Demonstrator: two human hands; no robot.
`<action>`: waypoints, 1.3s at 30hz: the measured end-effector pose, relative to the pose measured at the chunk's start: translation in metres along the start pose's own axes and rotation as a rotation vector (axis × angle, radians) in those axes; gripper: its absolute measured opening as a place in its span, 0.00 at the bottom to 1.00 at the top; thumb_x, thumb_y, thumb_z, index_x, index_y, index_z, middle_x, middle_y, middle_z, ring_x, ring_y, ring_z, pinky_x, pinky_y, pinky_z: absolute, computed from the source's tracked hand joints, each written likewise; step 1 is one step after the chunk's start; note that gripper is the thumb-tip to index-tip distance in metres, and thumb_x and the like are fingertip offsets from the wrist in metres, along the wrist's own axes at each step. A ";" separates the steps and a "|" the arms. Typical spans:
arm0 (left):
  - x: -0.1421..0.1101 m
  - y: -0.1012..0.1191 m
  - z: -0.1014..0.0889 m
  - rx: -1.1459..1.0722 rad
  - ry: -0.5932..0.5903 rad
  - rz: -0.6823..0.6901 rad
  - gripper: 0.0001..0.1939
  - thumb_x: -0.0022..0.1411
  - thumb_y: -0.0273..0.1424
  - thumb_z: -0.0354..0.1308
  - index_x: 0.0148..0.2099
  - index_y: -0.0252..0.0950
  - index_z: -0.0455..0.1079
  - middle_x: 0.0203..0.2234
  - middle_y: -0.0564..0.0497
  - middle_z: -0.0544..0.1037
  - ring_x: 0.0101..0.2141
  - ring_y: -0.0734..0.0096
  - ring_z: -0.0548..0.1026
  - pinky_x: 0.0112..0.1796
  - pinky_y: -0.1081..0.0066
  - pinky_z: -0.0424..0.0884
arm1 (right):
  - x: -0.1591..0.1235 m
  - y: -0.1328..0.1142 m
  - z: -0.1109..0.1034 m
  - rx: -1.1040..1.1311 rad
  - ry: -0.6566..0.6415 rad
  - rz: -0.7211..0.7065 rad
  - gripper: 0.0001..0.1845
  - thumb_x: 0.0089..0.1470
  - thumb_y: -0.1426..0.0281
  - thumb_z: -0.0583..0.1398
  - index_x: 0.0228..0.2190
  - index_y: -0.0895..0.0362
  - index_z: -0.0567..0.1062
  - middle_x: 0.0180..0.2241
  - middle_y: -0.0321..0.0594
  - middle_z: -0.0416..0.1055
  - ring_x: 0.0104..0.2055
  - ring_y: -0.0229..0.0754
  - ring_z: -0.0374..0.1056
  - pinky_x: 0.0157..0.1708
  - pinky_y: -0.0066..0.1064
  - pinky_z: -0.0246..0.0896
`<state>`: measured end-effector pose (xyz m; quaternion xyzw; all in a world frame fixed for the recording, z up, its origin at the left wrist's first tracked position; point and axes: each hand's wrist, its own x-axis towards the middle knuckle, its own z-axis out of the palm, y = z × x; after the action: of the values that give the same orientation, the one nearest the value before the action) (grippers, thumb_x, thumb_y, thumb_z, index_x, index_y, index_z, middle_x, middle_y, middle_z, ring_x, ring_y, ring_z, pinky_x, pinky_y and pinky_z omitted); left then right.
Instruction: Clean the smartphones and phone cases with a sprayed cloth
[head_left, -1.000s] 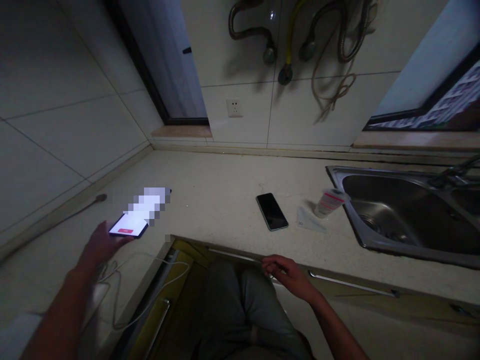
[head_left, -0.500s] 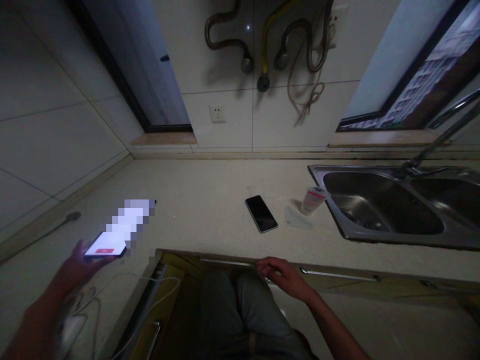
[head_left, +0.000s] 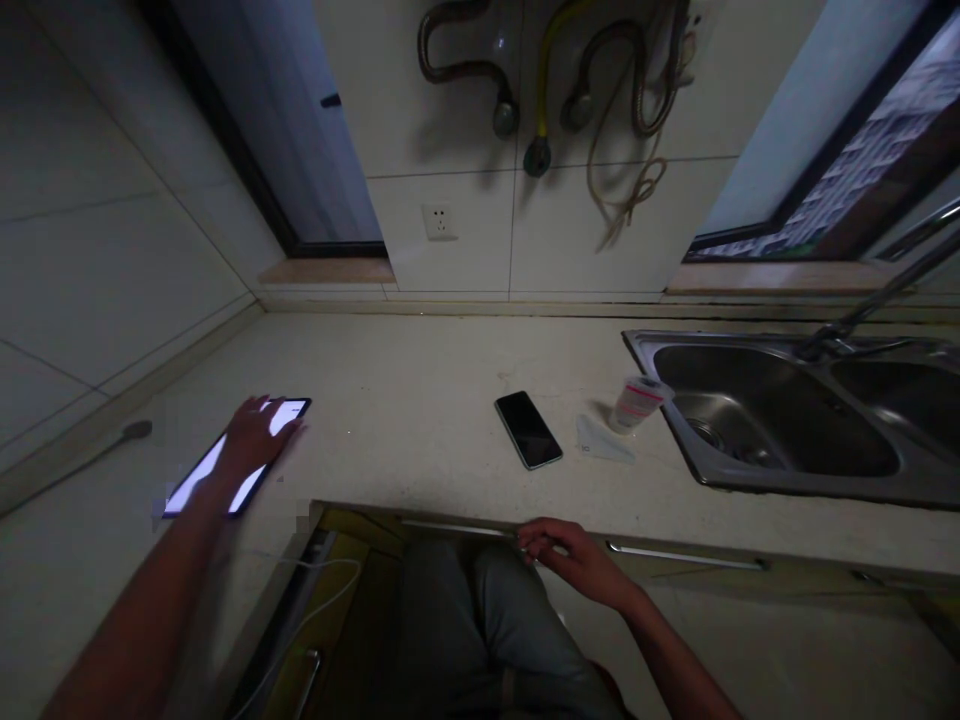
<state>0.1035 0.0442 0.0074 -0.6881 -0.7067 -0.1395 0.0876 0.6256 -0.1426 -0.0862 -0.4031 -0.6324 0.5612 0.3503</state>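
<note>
A lit phone [head_left: 196, 480] lies on the pale countertop [head_left: 420, 400] at the left, its screen glowing white. My left hand [head_left: 255, 435] rests over the far half of that screen with its fingers stretched flat. My right hand [head_left: 566, 555] sits at the counter's front edge above my knee, fingers curled loosely, and nothing shows in them. A dark phone [head_left: 528, 429] with its screen off lies mid-counter, apart from both hands.
A small plastic cup [head_left: 634, 402] lies tipped beside a clear wrapper [head_left: 604, 442] next to the steel double sink [head_left: 787, 425]. A white cable [head_left: 300, 620] hangs by the cabinet drawers. Hoses [head_left: 540, 70] and a wall socket [head_left: 439, 221] are on the tiled back wall.
My left hand has moved forward from the near end of the lit phone onto the far part of its screen. The right hand has stayed at the counter edge.
</note>
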 end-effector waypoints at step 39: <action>-0.110 0.338 0.088 -0.407 -0.082 0.577 0.27 0.62 0.35 0.55 0.63 0.36 0.65 0.66 0.37 0.61 0.67 0.50 0.57 0.63 0.45 0.57 | 0.051 0.014 -0.103 -0.766 0.513 -0.258 0.16 0.60 0.72 0.55 0.47 0.55 0.76 0.48 0.48 0.77 0.52 0.51 0.70 0.54 0.48 0.64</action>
<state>0.4511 -0.0276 -0.0847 -0.8676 -0.4440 -0.2193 -0.0442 0.6979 -0.0521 -0.0876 -0.5469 -0.7317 0.1222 0.3880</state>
